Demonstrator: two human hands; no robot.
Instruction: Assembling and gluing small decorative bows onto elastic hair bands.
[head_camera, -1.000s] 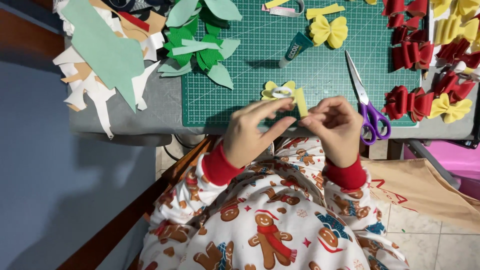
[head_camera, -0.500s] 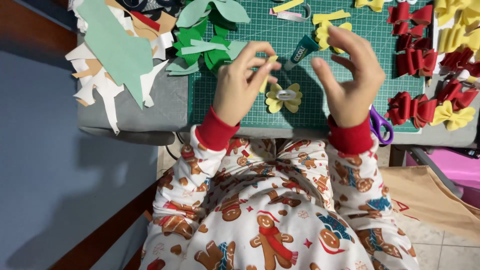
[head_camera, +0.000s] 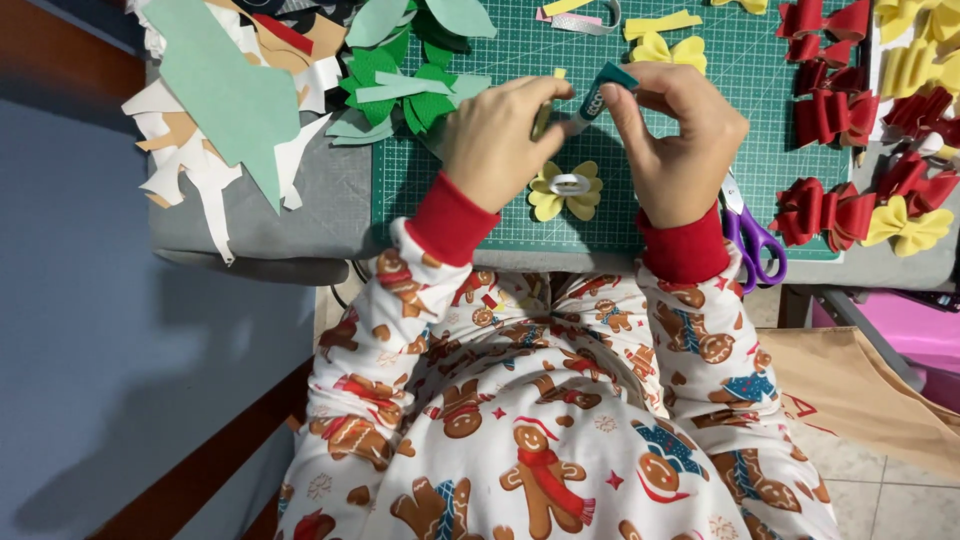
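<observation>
My right hand (head_camera: 680, 135) grips a small glue tube (head_camera: 598, 95) with a teal cap, its tip pointing left. My left hand (head_camera: 492, 140) pinches a narrow yellow felt strip (head_camera: 544, 112) right at that tip. Both hands hover over the green cutting mat (head_camera: 420, 180). Just below them a yellow felt bow (head_camera: 566, 190) with a white band around its middle lies flat on the mat.
Green felt bows (head_camera: 405, 90) and pale felt scraps (head_camera: 225, 110) lie at the left. Another yellow bow (head_camera: 665, 48) sits at the top. Red and yellow bows (head_camera: 870, 130) pile up at the right. Purple-handled scissors (head_camera: 752, 240) lie beside my right wrist.
The yellow bow went from my fingers down onto the mat. My right hand took up the glue tube from the mat, and my left hand now holds a yellow strip against it.
</observation>
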